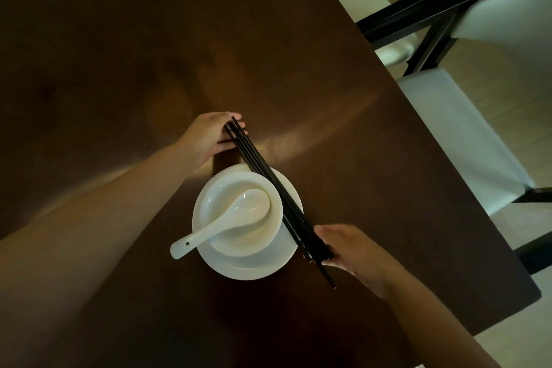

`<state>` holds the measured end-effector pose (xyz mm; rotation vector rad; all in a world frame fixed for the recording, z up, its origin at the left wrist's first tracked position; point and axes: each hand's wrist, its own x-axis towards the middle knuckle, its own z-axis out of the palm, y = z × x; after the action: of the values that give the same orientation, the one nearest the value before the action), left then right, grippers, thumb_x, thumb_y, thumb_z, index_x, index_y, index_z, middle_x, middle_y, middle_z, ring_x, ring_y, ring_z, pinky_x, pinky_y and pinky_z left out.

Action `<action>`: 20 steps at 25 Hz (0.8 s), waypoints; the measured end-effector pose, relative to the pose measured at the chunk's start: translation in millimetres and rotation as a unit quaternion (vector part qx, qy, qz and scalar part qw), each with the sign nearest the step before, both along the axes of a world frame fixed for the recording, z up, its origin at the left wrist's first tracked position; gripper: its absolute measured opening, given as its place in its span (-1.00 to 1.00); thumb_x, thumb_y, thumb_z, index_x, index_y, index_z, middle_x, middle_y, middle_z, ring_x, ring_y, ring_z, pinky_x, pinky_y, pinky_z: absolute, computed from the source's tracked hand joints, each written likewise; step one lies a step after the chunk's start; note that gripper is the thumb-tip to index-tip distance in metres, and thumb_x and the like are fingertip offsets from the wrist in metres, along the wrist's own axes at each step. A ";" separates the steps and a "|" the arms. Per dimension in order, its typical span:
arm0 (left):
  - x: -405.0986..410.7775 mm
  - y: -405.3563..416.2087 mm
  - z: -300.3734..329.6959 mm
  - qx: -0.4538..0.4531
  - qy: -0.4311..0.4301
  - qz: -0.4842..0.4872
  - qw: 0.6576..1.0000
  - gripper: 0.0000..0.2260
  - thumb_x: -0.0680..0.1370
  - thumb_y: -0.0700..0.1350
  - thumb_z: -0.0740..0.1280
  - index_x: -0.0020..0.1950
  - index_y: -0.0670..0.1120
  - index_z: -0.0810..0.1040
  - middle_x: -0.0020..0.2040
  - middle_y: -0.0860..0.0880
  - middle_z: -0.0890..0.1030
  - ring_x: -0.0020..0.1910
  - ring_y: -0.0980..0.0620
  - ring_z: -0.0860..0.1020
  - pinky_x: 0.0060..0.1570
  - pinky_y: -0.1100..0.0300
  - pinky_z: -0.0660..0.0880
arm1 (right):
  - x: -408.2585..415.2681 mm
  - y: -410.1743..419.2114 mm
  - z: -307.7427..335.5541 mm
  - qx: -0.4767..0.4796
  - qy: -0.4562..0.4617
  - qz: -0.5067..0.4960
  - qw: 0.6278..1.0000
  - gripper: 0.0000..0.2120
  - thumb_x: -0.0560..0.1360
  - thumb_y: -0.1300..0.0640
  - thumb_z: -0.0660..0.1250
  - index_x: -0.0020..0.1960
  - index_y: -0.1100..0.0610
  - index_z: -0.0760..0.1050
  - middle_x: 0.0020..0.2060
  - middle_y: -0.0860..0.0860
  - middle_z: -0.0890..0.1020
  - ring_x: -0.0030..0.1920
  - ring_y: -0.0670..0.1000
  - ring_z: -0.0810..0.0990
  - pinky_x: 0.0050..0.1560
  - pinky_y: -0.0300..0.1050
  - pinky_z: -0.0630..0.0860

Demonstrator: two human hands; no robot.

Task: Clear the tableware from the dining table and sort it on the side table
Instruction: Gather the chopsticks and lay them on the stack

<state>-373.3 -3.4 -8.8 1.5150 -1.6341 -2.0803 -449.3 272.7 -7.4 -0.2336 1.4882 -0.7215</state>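
Observation:
A white bowl point(221, 236) sits on a white plate point(254, 266) in the lower middle of the dark wooden table point(119, 54). A white ceramic spoon point(227, 218) lies in the bowl, its handle sticking out over the left rim. A bundle of black chopsticks point(268, 176) runs diagonally over the plate's right edge. My left hand point(209, 137) touches the far tips of the chopsticks with its fingers. My right hand point(349, 251) holds the near ends of the bundle.
The table's right edge runs diagonally down the frame. Beyond it stand white-cushioned chairs point(466, 140) with black frames point(430, 6) on a pale floor.

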 end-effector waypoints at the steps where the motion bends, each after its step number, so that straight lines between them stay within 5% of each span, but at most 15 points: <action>1: -0.6 0.4 0.2 -0.005 0.002 0.002 1.000 -0.72 0.62 -0.13 0.11 0.26 -0.19 0.45 0.14 -0.14 0.57 0.11 -0.02 0.57 -0.04 0.16 0.55 | 3.5 4.4 -0.7 0.006 0.019 -0.009 1.000 -0.80 0.58 0.12 0.14 0.13 0.11 0.47 0.13 0.12 0.56 0.21 0.08 0.52 0.17 -0.16 0.48; 3: -2.1 0.4 0.2 -0.025 0.005 0.003 1.000 -0.73 0.61 -0.14 0.13 0.23 -0.18 0.48 0.14 -0.13 0.57 0.10 0.00 0.58 -0.07 0.19 0.55 | 13.4 15.3 -4.2 0.016 -0.008 -0.122 0.992 -0.73 0.59 0.10 0.10 0.24 0.11 0.42 0.19 0.09 0.52 0.24 0.09 0.48 0.18 -0.14 0.43; 6: -2.1 1.7 -1.0 -0.035 0.006 0.004 0.999 -0.73 0.62 -0.12 0.12 0.18 -0.20 0.52 0.09 -0.13 0.61 0.05 0.01 0.61 -0.03 0.19 0.56 | 37.5 27.5 -5.5 0.025 -0.092 -0.392 0.915 -0.64 0.60 0.00 0.02 0.26 0.14 0.41 0.15 0.03 0.55 0.19 0.07 0.48 0.28 -0.01 0.33; 8: -0.5 2.9 -2.3 -0.025 0.007 0.005 1.000 -0.73 0.62 -0.11 0.12 0.15 -0.21 0.54 0.03 -0.13 0.63 0.01 0.01 0.63 -0.03 0.19 0.57 | 53.6 24.8 -5.6 0.024 -0.094 -0.470 0.878 -0.63 0.60 -0.04 0.00 0.20 0.09 0.47 0.16 0.02 0.57 0.24 0.06 0.45 0.39 0.06 0.24; 13: 4.3 6.1 -5.4 -0.018 0.004 -0.002 1.000 -0.76 0.62 -0.10 0.12 0.03 -0.14 0.57 0.01 -0.13 0.64 0.00 0.00 0.64 -0.15 0.26 0.59 | 66.4 2.1 0.7 0.036 -0.005 -0.462 0.886 -0.67 0.60 -0.04 0.02 0.17 -0.03 0.51 0.07 -0.11 0.59 0.16 -0.12 0.40 0.40 0.05 0.14; 20: 28.8 -2.6 9.1 -0.102 -0.034 -0.003 0.994 -0.72 0.61 -0.06 0.14 0.28 -0.11 0.43 0.16 -0.05 0.56 0.11 0.03 0.56 0.03 0.18 0.51 | 54.8 19.3 1.8 0.024 0.180 -0.333 0.925 -0.69 0.60 0.00 0.02 0.27 -0.08 0.39 0.16 -0.12 0.52 0.17 -0.11 0.46 0.20 -0.10 0.35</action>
<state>-344.5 -6.0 0.3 1.5297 -1.8127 -1.8175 -394.4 292.0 -5.6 0.2083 1.9610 -1.2282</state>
